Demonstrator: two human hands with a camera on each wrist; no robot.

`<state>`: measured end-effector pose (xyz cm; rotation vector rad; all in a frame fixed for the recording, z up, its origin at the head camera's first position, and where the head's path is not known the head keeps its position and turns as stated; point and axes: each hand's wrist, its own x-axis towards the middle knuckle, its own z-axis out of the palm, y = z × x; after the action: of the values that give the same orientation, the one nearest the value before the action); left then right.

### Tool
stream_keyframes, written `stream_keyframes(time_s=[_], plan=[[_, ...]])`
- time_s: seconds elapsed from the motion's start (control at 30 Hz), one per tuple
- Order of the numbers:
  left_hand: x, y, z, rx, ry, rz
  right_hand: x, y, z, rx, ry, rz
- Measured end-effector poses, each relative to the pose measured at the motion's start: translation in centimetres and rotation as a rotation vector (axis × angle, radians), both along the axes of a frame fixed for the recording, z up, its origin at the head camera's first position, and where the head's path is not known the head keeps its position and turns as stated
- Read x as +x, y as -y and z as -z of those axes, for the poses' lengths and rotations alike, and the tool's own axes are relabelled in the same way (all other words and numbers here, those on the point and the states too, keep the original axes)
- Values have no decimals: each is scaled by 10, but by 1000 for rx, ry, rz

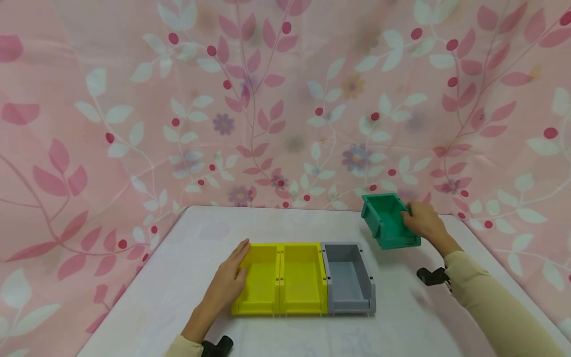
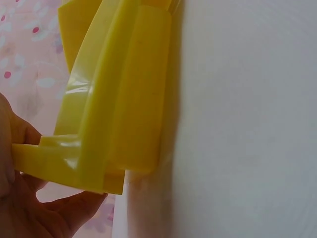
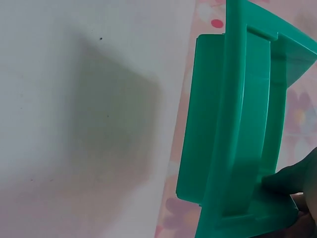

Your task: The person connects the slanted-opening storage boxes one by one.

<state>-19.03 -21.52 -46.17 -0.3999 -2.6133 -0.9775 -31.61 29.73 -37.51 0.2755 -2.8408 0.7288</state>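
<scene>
Two yellow bins (image 1: 305,277) and a grey bin (image 1: 347,280) stand side by side in a row on the white table. My left hand (image 1: 225,277) is at the left wall of the leftmost yellow bin (image 2: 104,109), its thumb over the rim and fingers along the outside. To the right and farther back, my right hand (image 1: 424,220) holds a green bin (image 1: 389,223) by its right wall. The thumb (image 3: 285,181) is inside that bin; the other fingers are partly hidden behind the wall. The green bin is tilted and raised above the table, casting a shadow.
The white table (image 1: 267,225) ends at a pink floral cloth (image 1: 285,109) behind it and at the sides. Black wrist devices (image 1: 431,276) sit at both sleeves. All the bins' visible insides hold nothing.
</scene>
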Motion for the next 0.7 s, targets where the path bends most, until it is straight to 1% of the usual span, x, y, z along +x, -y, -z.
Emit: stream_keyframes(time_s=[0.17, 0.3, 0.43, 0.7], plan=[[-4, 2, 1, -7, 1, -5, 5, 2, -4, -3, -21, -5], [-6, 3, 1, -5, -18, -4, 9, 5, -8, -9, -28, -9], [-8, 3, 1, 1, -29, -4, 16, 8, -11, -18, -54, -23], [-9, 4, 1, -14, -2, -11, 30, 13, -15, -18, -59, -10]])
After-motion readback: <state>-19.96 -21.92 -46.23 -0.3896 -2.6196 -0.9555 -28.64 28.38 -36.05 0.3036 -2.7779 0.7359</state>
